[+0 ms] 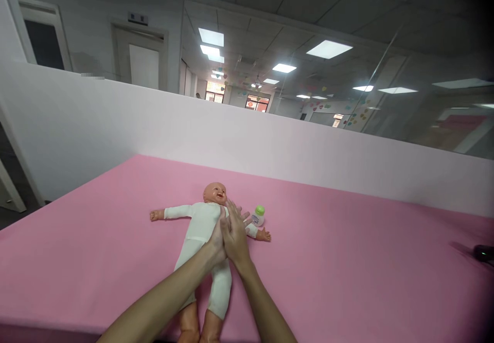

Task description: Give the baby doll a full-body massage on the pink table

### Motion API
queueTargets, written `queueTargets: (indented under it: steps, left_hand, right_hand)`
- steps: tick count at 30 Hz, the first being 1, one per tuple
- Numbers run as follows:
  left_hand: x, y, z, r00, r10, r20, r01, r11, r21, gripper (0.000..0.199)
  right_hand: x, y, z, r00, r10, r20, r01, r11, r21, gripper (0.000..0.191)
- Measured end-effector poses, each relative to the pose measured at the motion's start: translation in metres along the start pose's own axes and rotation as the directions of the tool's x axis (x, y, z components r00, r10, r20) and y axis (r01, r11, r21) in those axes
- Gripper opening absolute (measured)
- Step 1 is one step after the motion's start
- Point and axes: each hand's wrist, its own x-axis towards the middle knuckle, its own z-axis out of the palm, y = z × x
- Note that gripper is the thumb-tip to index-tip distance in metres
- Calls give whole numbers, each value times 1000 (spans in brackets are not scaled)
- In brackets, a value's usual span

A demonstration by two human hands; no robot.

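A baby doll (200,224) in a cream-white bodysuit lies on its back, arms spread and mouth open. Above its chest and side, my left hand (217,239) and my right hand (235,235) are pressed palm to palm. The right hand's fingers are stretched out and point towards the doll's head. Behind them, the left hand's fingers fan out to the right, partly covered. I see nothing held between the palms, though their inner faces are hidden. Just right of the fingertips stands a small white jar (258,216) with a green lid, near the doll's arm.
A pink cover (339,260) lies over the broad table top. Along its back runs a low white wall (239,137) with glass above it. At the far right edge sits a small black device (483,253) with a green light.
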Motion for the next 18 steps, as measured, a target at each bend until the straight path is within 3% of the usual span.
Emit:
queueTargets:
  steps: [3, 5, 7, 9, 11, 13, 15, 18]
  left_hand:
    - [0, 9, -7, 998, -67, 2, 67, 996, -59, 78]
    - [2, 14, -15, 998, -56, -22, 56, 998, -8, 77]
    - [4, 18, -27, 999, 12, -47, -5, 986, 164, 71]
    - [7, 25, -43, 984, 172, -51, -134, 893, 429, 61]
    - [9, 34, -64, 933, 359, -11, -243, 655, 716, 51]
    - [10, 46, -91, 890, 454, 41, -216, 341, 915, 47]
    - [8, 57, -121, 903, 423, 73, -123, 92, 988, 49]
    - [2, 69, -163, 929, 359, 94, -17, -212, 977, 46]
  right_hand:
    - [5, 16, -7, 996, 85, 20, -85, 996, 27, 63]
    - [1, 29, -8, 996, 82, 32, -82, 997, 11, 63]
    - [-4, 43, -7, 996, 78, 31, -77, 997, -24, 61]
    - [-9, 59, -6, 994, 100, 41, -96, 991, -89, 61]
    - [-13, 78, -4, 987, 132, 94, -114, 977, -181, 62]
    - [-15, 97, -4, 974, 143, 175, -88, 952, -292, 60]
    - [-17, 114, -5, 968, 124, 220, -25, 914, -406, 53]
    - [-22, 133, -13, 976, 93, 196, 36, 822, -569, 46]
